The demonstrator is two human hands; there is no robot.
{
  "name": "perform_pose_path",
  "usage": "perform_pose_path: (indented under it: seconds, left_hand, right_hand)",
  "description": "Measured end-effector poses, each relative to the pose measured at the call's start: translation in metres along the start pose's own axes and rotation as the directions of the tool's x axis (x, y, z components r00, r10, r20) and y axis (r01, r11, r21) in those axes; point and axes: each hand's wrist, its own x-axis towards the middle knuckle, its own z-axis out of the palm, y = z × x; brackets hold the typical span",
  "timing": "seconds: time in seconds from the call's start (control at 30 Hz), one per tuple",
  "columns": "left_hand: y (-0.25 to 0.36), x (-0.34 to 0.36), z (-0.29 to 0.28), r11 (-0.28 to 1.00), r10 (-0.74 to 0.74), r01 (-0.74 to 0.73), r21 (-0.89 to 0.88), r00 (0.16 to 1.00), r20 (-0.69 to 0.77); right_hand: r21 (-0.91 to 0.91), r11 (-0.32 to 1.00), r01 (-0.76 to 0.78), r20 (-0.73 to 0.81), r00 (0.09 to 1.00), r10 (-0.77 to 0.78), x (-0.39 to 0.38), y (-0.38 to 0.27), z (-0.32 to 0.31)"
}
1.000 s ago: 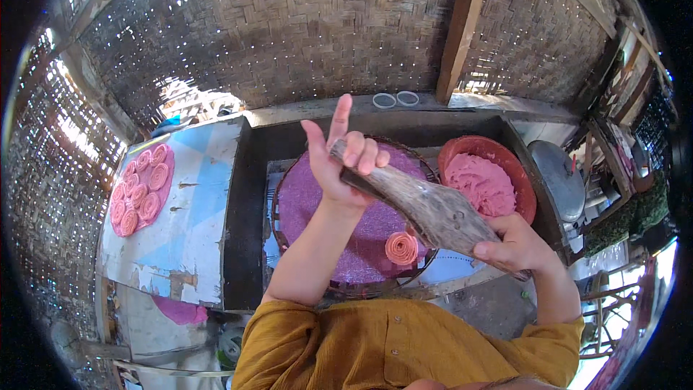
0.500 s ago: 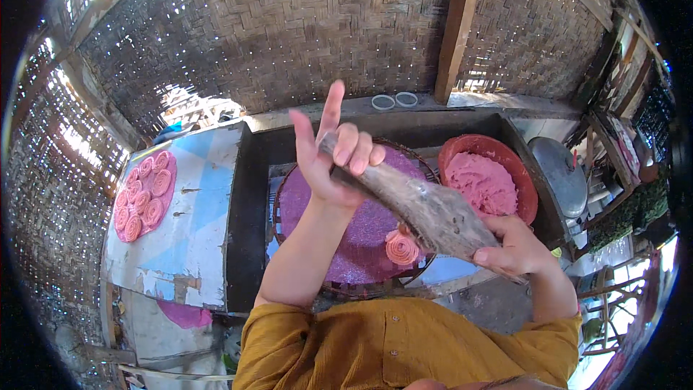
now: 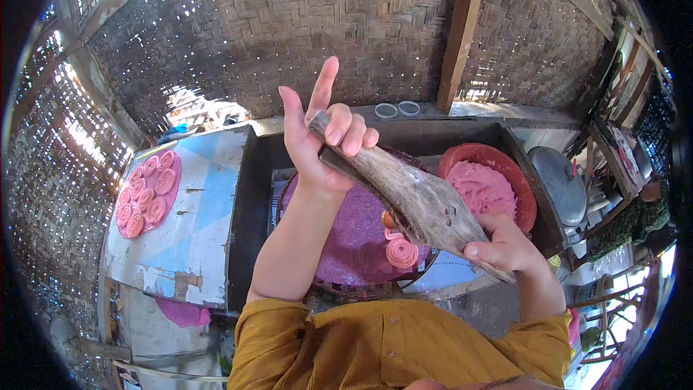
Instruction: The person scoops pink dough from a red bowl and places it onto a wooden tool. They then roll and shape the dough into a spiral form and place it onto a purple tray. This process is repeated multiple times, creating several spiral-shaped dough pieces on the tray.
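Observation:
A worn grey wooden press [image 3: 426, 198], long and widest in its middle, is held slantwise across my front in both hands. My left hand [image 3: 317, 141] wraps three fingers round its upper left end, with thumb and index finger stretched out. My right hand [image 3: 509, 245] grips its lower right end, thumb on top. Under the press a small orange part [image 3: 389, 221] shows, mostly hidden. Below it, a coiled pink dough rosette [image 3: 402, 253] lies on a round purple mesh sheet [image 3: 339, 245], and a pink strand rises from the rosette toward the press.
A red basin [image 3: 529, 206] of pink dough [image 3: 482, 186] stands at right, beside a lidded metal pot [image 3: 557, 182]. On the blue-white board [image 3: 198, 231] at left lies another purple round with several pink rosettes [image 3: 144, 198]. Two small round lids [image 3: 398, 110] sit on the back ledge.
The wooden press and both hands have shifted slightly left, and my left hand is a little higher. My grip is the same. The head view has moved slightly.

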Motion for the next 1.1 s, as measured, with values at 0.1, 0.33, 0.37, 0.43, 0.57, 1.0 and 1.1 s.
perform_pose_path:
  seconds: [0.1, 0.33, 0.37, 0.43, 0.57, 1.0, 1.1]
  left_hand:
    - [0.001, -0.011, 0.002, 1.0, 0.003, -0.002, 0.012, 1.0, -0.017]
    - [-0.016, -0.026, 0.006, 0.999, -0.034, 0.03, -0.029, 0.992, -0.121]
    - [-0.02, -0.026, 0.006, 0.999, -0.04, 0.036, -0.039, 0.99, -0.134]
    - [-0.028, -0.027, 0.004, 0.997, -0.064, 0.057, -0.049, 0.985, -0.158]
    - [-0.043, -0.03, -0.002, 0.995, -0.097, 0.092, -0.041, 0.985, -0.145]
    - [-0.07, -0.048, -0.035, 0.781, -0.586, 0.624, -0.036, 0.711, -0.389]
    - [-0.089, -0.096, -0.072, 0.017, -0.708, 0.759, 0.651, 0.469, -0.528]
  right_hand:
    - [0.028, 0.998, -0.056, 0.062, 0.997, 0.054, -0.002, -0.003, 0.006]
    - [0.085, 0.988, -0.131, 0.104, 0.987, 0.122, -0.022, 0.021, 0.005]
    - [0.076, 0.987, -0.144, 0.093, 0.986, 0.136, -0.025, 0.024, 0.005]
    - [0.121, 0.981, -0.152, 0.077, 0.987, 0.144, -0.031, 0.028, 0.005]
    - [0.157, 0.965, -0.212, 0.056, 0.977, 0.205, -0.044, 0.039, 0.004]
    - [0.218, 0.956, -0.196, -0.062, 0.975, 0.214, -0.075, 0.068, 0.003]
    - [0.268, 0.945, -0.186, -0.087, 0.973, 0.216, -0.075, 0.073, 0.002]
